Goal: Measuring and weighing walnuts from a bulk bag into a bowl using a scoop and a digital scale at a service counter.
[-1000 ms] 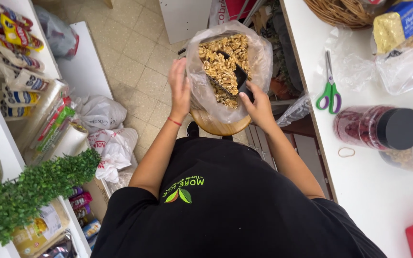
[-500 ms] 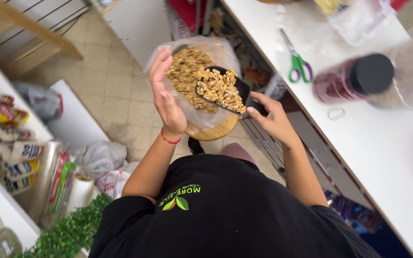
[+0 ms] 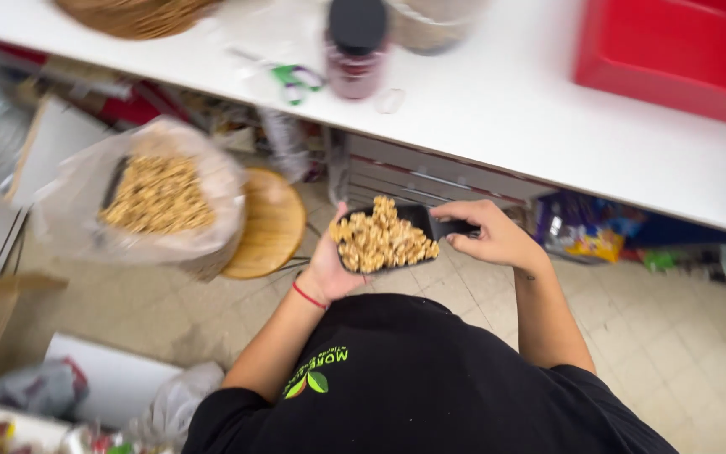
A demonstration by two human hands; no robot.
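Note:
A black scoop (image 3: 424, 220) heaped with walnut pieces (image 3: 381, 240) is in front of my chest. My right hand (image 3: 491, 236) grips the scoop's handle. My left hand (image 3: 329, 269) is cupped under and against the scoop's left side, fingers touching the walnuts. A clear plastic bag (image 3: 212, 168) full of walnuts rests on a round wooden stool (image 3: 275, 223) to the left, apart from both hands.
A white counter (image 3: 506, 109) runs along the top, with a dark-lidded jar (image 3: 355, 46), green-handled scissors (image 3: 296, 77), a wicker basket (image 3: 140, 15) and a red box (image 3: 674, 50). Below it are drawers (image 3: 413, 172) and snack packets (image 3: 586, 231). The floor is tiled.
Both hands have carried the filled scoop out of the bag and to the right, below the counter edge. My left hand let go of the bag and now cups the scoop.

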